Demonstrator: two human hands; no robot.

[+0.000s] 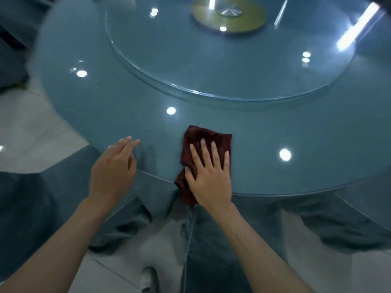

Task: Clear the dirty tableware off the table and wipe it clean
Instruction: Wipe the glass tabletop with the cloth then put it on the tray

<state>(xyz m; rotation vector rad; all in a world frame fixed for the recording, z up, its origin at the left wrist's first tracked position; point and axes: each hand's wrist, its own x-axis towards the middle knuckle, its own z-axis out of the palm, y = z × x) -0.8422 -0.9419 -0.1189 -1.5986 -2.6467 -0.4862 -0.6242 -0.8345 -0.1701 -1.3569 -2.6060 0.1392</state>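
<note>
Nearest to the person, the blue tablecloth (317,218) is hanging down in folds from the rim of the table (275,127) toward the pale floor.

At the near edge, the right hand (208,176) is lying flat on a dark red cloth (208,135). Its fingers are straight and spread, pressing the cloth onto the glass top and not gripping it. The lower end of the cloth is drooping over the rim, under the heel of the hand.

Just to the left, the left hand (114,166) is holding nothing, its fingers being loose and nearly straight over the edge. I cannot tell if it is touching the glass.

The step in hand is, I think, the wiping. To do it well, the palm should be pressing evenly while the cloth is travelling in long overlapping strokes along the curve of the rim. The hanging corner would better be folded up, so that it is not dragging on the tablecloth. The free hand could be steadying the body on the edge.

Farther away, a round glass turntable (211,66) is sitting on the table and reflecting the ceiling lamps, with its golden base (228,15) at the centre. It may be turning under pressure, so it needs a lighter touch.
</note>
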